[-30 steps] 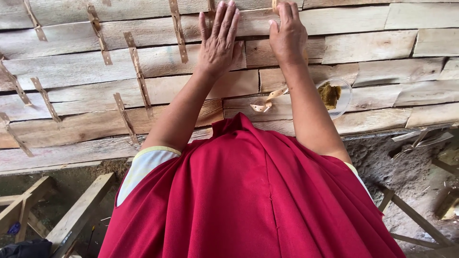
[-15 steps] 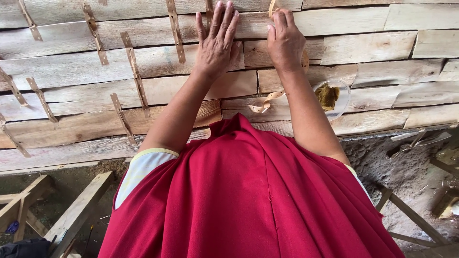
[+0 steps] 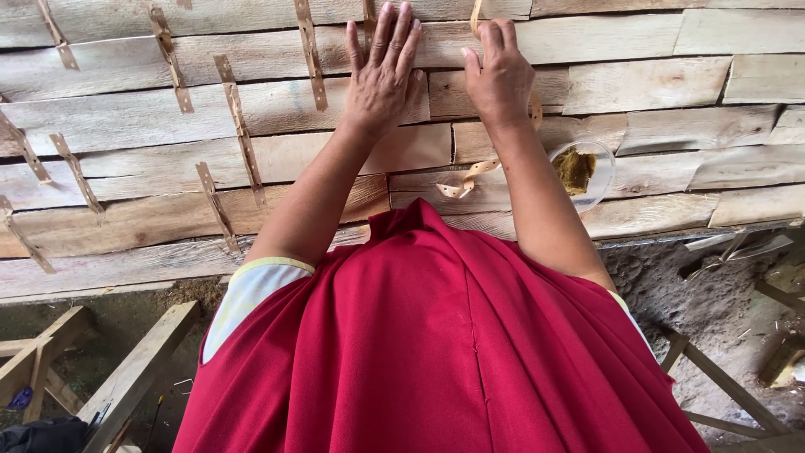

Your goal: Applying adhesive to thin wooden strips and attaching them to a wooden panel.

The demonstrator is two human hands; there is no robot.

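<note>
Head view looks straight down a person's front, over a red cloth [image 3: 453, 352] that covers the chest and lap, to a bed of pale wooden boards [image 3: 654, 84] laid side by side. Both arms reach forward onto the boards.

The left hand [image 3: 381, 75] lies flat, palm down, fingers spread wide and straight, pressing on the wood and holding nothing. Just beside it, the right hand [image 3: 501, 75] is curled, its fingers bent down onto a thin tan strip [image 3: 476, 15] that runs up past the knuckles toward the top edge of the picture. The fingers press or pinch this strip against the board; which of the two cannot be told. A loose curl of the same tape [image 3: 468, 178] trails out from under the right forearm and lies on the boards close to the red cloth.

More short strips [image 3: 239, 126] are already stuck across the seams between boards on the left side, each set at a slight slant. Right of the right forearm sits a small clear bowl [image 3: 602, 180] holding a brownish lump [image 3: 575, 169]. Below the boards, wooden trestle legs [image 3: 134, 369] and rough ground show.
</note>
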